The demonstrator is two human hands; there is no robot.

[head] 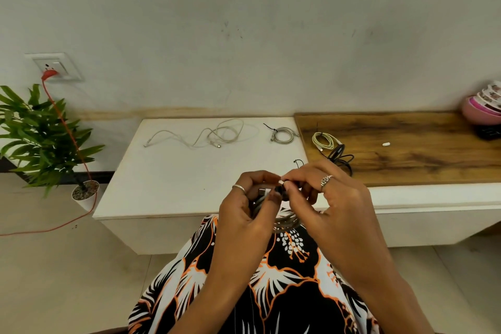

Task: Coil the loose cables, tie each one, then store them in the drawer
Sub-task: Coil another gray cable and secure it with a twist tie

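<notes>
The white tabletop (176,171) carries a loose white cable (206,134) near its far edge and a tied grey coil (283,135) at its far right corner. On the wooden tabletop (420,149) lie a tied cream coil (324,140) and a black cable (340,156) by its left edge. Over the lap, the left hand (244,209) grips a grey cable coil (284,221), while the right hand (325,198) pinches a black tie (282,189) at it.

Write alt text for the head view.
Both hands, left hand and right hand, hold a coiled grey cable over the lap, fastening it. On the white table lie loose white cables and a tied coil.
</notes>
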